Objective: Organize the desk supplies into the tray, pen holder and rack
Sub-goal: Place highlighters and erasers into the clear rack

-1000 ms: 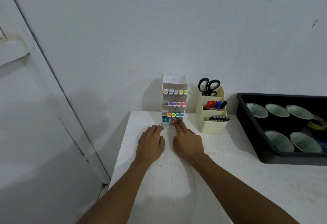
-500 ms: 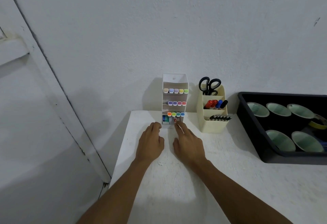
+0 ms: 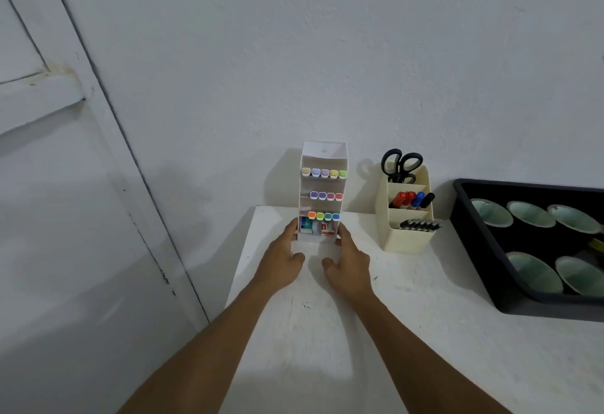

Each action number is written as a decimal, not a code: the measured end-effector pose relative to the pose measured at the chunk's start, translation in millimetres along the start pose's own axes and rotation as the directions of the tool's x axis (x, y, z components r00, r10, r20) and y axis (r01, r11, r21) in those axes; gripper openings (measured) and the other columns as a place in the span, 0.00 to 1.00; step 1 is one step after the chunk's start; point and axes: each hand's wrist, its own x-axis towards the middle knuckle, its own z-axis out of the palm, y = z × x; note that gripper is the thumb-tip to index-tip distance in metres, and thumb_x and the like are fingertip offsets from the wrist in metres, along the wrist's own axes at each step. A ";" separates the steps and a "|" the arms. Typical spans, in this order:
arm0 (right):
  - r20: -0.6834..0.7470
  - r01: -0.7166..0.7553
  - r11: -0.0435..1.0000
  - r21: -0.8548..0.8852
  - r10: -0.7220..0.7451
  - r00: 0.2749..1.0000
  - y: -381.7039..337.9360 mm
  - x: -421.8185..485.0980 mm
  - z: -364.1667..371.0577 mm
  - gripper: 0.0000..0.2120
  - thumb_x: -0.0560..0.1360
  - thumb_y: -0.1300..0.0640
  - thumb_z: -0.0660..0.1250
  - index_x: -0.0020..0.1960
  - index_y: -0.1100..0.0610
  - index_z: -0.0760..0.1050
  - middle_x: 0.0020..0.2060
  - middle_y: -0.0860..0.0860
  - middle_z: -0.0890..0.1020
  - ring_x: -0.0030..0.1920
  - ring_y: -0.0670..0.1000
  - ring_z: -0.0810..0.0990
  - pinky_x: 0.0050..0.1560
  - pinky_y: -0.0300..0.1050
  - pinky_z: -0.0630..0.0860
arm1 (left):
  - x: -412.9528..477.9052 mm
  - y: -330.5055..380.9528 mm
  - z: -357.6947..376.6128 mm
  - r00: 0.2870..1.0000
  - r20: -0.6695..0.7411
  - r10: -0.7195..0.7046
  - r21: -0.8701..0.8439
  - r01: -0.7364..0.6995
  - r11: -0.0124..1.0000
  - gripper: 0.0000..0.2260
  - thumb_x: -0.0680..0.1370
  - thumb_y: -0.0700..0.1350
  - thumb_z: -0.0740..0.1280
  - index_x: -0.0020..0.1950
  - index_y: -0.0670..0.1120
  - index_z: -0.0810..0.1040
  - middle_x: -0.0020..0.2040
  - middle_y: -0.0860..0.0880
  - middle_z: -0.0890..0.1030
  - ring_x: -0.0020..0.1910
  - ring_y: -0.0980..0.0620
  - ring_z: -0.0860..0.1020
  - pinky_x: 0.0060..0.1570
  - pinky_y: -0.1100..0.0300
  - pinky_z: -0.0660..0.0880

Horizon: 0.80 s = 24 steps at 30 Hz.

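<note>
Three rows of markers [image 3: 327,196] fill the rack [image 3: 323,152], which stands at the back of the desk [image 3: 425,332] beside the stocked pen holder [image 3: 408,237] and tray [image 3: 483,250]. I see the left hand [image 3: 282,258] and right hand [image 3: 348,261] pressing its lower sides, fingers fairly straight. I judge only squaring up remains.

The person's left hand [image 3: 281,260] and right hand [image 3: 348,263] are bare. The left forearm [image 3: 209,348] and right forearm [image 3: 418,348] are bare too, uncovered skin down to the lower edge of the view. Both forearms are slim and smooth, with narrow wrists.
</note>
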 end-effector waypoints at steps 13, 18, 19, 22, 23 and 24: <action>0.039 0.083 0.987 -0.135 -0.079 0.996 -20.5 -2.7 17.4 0.35 0.78 0.49 0.64 0.78 0.47 0.48 0.75 0.45 0.62 0.73 0.50 0.63 0.75 0.48 0.52 | -1.3 -36.9 -27.4 0.997 -0.047 0.058 0.057 -0.055 0.997 0.32 0.79 0.39 0.64 0.78 0.52 0.52 0.76 0.51 0.65 0.72 0.48 0.67 0.67 0.56 0.68; 0.037 0.112 0.976 -0.186 -0.107 0.994 -16.9 -2.5 20.5 0.35 0.77 0.48 0.63 0.78 0.48 0.48 0.75 0.45 0.61 0.74 0.50 0.61 0.75 0.50 0.50 | -2.4 -38.9 -25.5 0.994 -0.106 0.040 0.099 -0.030 0.995 0.31 0.79 0.41 0.65 0.78 0.51 0.53 0.75 0.50 0.65 0.70 0.46 0.71 0.67 0.54 0.69; 0.052 0.113 0.974 -0.194 -0.105 0.993 -16.8 -2.5 19.8 0.35 0.78 0.47 0.62 0.78 0.47 0.48 0.76 0.45 0.60 0.75 0.50 0.60 0.75 0.50 0.49 | -2.0 -39.5 -25.5 0.993 -0.111 0.033 0.097 -0.022 0.995 0.31 0.79 0.41 0.65 0.78 0.51 0.53 0.75 0.49 0.66 0.70 0.45 0.71 0.68 0.53 0.69; 0.082 0.108 0.969 -0.221 -0.092 0.992 -19.2 -1.8 18.8 0.35 0.78 0.43 0.60 0.78 0.47 0.46 0.77 0.45 0.58 0.76 0.50 0.59 0.76 0.51 0.48 | -2.3 -39.8 -26.7 0.995 -0.101 0.025 0.099 -0.015 0.995 0.32 0.79 0.41 0.65 0.79 0.51 0.53 0.76 0.49 0.65 0.69 0.45 0.71 0.67 0.52 0.70; 0.088 0.109 0.966 -0.236 -0.091 0.992 -19.8 -1.8 18.4 0.35 0.78 0.42 0.59 0.78 0.47 0.45 0.77 0.45 0.58 0.75 0.50 0.59 0.75 0.51 0.48 | -2.2 -40.0 -26.6 0.995 -0.096 0.027 0.107 -0.017 0.994 0.32 0.79 0.41 0.65 0.79 0.51 0.52 0.76 0.49 0.65 0.70 0.45 0.71 0.67 0.52 0.70; 0.090 0.110 0.963 -0.246 -0.091 0.992 -20.2 -1.8 18.2 0.35 0.78 0.42 0.59 0.78 0.47 0.45 0.77 0.45 0.59 0.75 0.50 0.59 0.75 0.51 0.49 | -2.1 -39.8 -26.8 0.995 -0.090 0.030 0.117 -0.020 0.993 0.32 0.79 0.41 0.65 0.79 0.51 0.51 0.76 0.49 0.64 0.70 0.45 0.71 0.68 0.52 0.70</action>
